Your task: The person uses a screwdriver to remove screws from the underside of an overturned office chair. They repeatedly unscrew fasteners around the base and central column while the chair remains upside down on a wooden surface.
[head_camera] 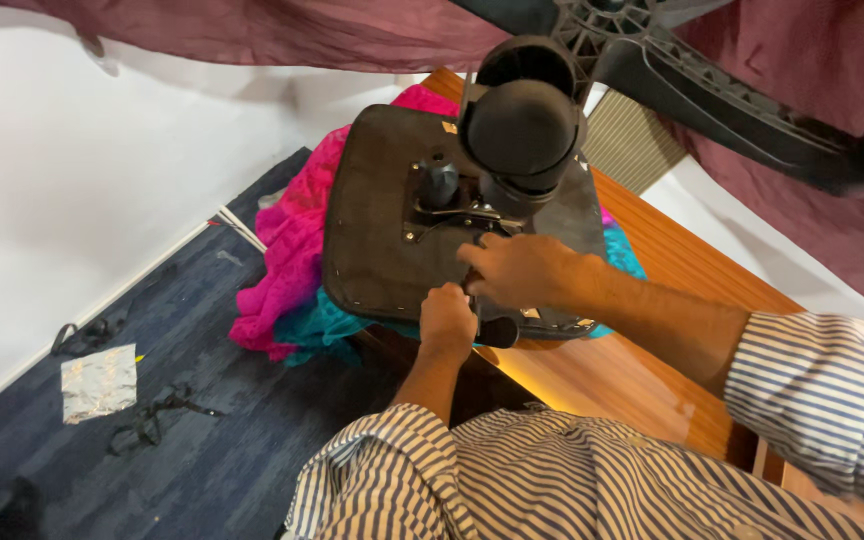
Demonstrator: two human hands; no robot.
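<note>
The chair seat [382,230] lies upside down on a heap of pink cloth [292,240] and teal cloth [317,322], at the left end of the wooden table [642,370]. Its column [524,125] stands up toward the camera, and the star base [712,90] spreads across the far right.

The left hand [447,320] is clenched at the near edge of the seat, just beside a black knob [497,332] that sticks out toward the camera; what it grips is hidden under the fist. The right hand [522,270] lies on the seat beside the metal plate [452,210], fingers curled down; whether it grasps a part cannot be told.

Step in hand, judged from the pose: work on a fitting at the near edge of the underside.
- Keep the right hand pressing down so the seat does not slide on the cloth, which gives a soft, unsteady bed.
- Turn or pull with the left hand only, wrist straight, close to the knob.
- Watch the lever [457,212] on the plate; fingers lie just beside it.

Edges and room:
- The seat overhangs the left end of the table; the floor [202,420] lies below, with foil [99,382] and dark scraps on it.
- The star base hangs over the far right and limits lifting there.
- Open room lies near and to the left, over the floor.
- The table to the right shows bare wood along the forearm.
</note>
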